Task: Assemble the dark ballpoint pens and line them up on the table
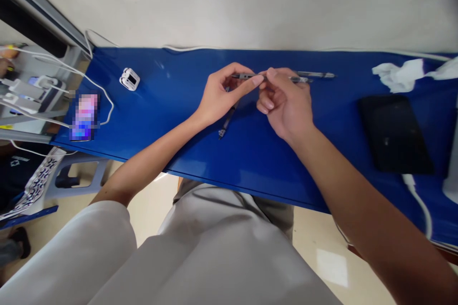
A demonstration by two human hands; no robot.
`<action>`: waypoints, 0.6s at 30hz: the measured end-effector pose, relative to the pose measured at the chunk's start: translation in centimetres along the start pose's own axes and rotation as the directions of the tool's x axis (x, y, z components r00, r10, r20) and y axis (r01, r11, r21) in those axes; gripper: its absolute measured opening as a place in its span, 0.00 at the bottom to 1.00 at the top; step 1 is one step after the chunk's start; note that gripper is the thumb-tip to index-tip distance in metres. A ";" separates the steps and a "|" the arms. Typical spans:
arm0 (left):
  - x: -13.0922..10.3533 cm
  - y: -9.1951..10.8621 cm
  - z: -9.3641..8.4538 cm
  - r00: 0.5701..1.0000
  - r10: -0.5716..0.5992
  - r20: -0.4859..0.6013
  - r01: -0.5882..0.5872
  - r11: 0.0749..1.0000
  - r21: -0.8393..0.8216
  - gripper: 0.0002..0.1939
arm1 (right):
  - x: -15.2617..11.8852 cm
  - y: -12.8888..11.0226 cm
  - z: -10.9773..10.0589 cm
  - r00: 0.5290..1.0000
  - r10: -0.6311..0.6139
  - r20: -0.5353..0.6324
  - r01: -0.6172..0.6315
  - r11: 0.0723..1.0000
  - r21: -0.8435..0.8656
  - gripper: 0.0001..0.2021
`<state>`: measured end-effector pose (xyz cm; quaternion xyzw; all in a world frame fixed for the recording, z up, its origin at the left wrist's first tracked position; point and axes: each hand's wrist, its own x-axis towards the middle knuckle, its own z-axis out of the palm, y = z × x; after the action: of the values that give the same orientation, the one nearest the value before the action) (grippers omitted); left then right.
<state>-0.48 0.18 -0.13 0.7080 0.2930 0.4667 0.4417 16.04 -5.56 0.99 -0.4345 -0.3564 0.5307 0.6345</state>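
Note:
A dark pen [244,76] lies level between my two hands above the blue table [161,152]. My left hand [229,90] pinches its left part between thumb and fingers. My right hand [286,97] grips the pen's right part, with the clear end sticking out past the fingers. Behind my right hand a second pen [318,75] rests on the table. Below my left hand a third pen [226,123] lies slanted, its upper part partly hidden by the hand.
At the left are a small white device [129,79] and a phone [84,116] beside white cables. A black tablet-like device [395,133] with a white cable lies at the right, below crumpled tissue [399,75]. A wall borders the table's far edge.

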 end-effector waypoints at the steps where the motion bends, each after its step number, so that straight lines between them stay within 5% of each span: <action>1: 0.0 0.0 0.0 1.000 -0.013 -0.002 0.013 1.000 -0.019 0.25 | 0.0 0.0 0.0 1.000 0.001 0.000 -0.001 1.000 -0.016 0.19; 12: 0.2 0.1 0.0 0.998 -0.061 -0.033 0.061 0.998 0.001 0.31 | -0.4 0.1 0.1 0.999 0.015 0.045 -0.015 1.000 0.011 0.17; 18: 0.2 -0.6 0.1 1.000 0.006 0.003 -0.006 0.999 -0.039 0.27 | -0.2 0.1 -0.3 0.999 0.005 0.046 -0.005 1.000 0.010 0.15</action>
<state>-0.32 0.60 -0.57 0.7012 0.2809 0.4724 0.4543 16.21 -5.78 0.78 -0.4198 -0.3672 0.5439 0.6270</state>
